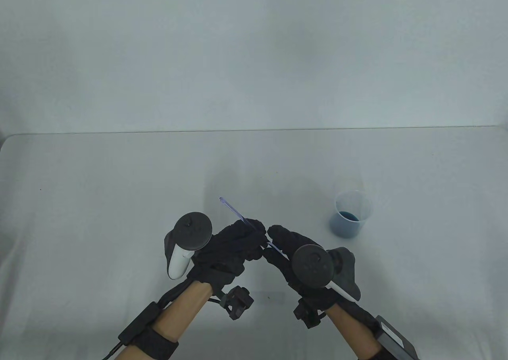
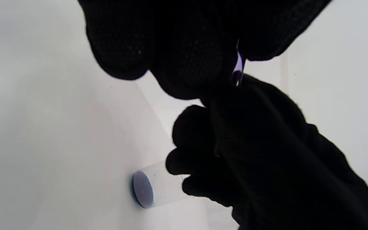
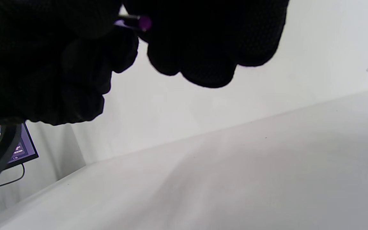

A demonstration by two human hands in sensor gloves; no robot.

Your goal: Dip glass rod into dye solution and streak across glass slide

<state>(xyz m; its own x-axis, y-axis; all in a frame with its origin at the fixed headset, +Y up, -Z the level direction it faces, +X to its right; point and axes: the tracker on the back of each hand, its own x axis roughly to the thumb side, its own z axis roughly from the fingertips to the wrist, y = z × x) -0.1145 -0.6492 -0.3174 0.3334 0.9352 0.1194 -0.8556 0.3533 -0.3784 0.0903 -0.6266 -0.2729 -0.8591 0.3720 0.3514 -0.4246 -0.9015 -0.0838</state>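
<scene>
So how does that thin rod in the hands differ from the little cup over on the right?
The glass rod is long, thin and slanted, while the cup is short, wide and upright. The rod is held off the table by the left hand and right hand; the cup stands alone, untouched. The cup holds blue liquid; the rod holds nothing. Both are see-through.

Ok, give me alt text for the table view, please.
Both gloved hands, left hand and right hand, hold a thin glass rod between them above a white table. A beaker of blue dye stands to their right.
</scene>
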